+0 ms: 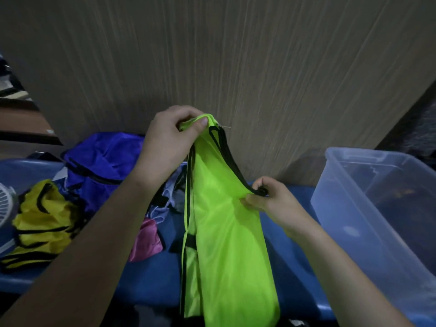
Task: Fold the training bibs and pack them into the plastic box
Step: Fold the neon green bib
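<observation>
A neon green training bib [226, 232] with black trim hangs lengthwise in front of me, held up off the blue surface. My left hand [169, 138] pinches its top shoulder end, raised highest. My right hand [266, 197] grips the black-edged strap lower down on the right. A clear plastic box [368, 204] stands open at the right, with nothing visible inside. A yellow bib [44, 223], a blue bib [103, 159] and a pink one [147, 239] lie crumpled at the left.
A blue table surface [295, 263] lies under everything. A wood-grain wall [236, 67] rises close behind it. A small white fan [6, 206] shows at the far left edge. Dark shelving [21, 114] sits at upper left.
</observation>
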